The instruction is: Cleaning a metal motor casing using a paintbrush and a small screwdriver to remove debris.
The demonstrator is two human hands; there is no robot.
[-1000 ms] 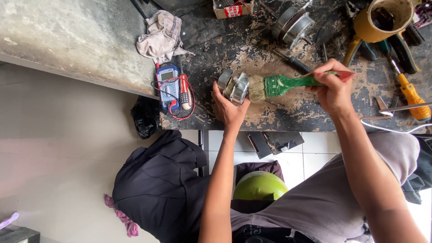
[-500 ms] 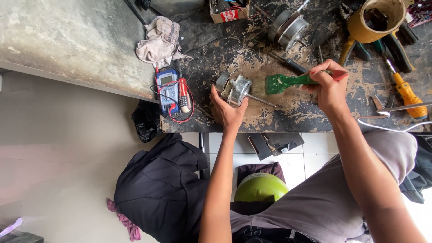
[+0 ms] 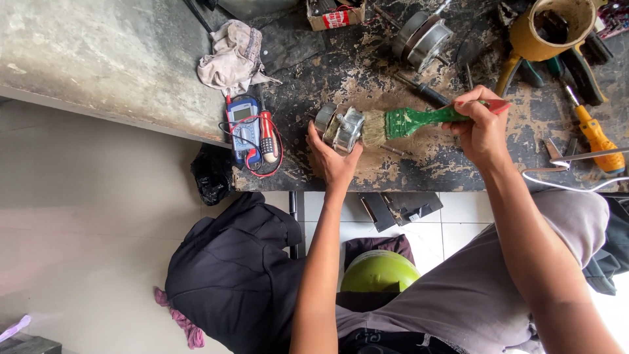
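Far left on the worn bench: crumpled rag (image 3: 232, 56), and nearer the bench edge a blue multimeter (image 3: 244, 128) with red leads. Mid bench, left hand (image 3: 333, 157) fingers wrapped around small metal motor (image 3: 341, 126), holding it on the bench top. Green-handled brush (image 3: 409, 121) bristles touch motor's right side. Right hand (image 3: 483, 128) fingers closed on brush handle. Far right: yellow-handled screwdriver (image 3: 596, 141), yellow cup (image 3: 547, 29) at far edge.

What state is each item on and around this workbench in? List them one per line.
Small motor: gripped by left hand.
Green-handled paintbrush: held by right hand, bristles against the motor.
Multimeter: lying flat, leads coiled.
Rag: crumpled.
Yellow-handled screwdriver: lying loose.
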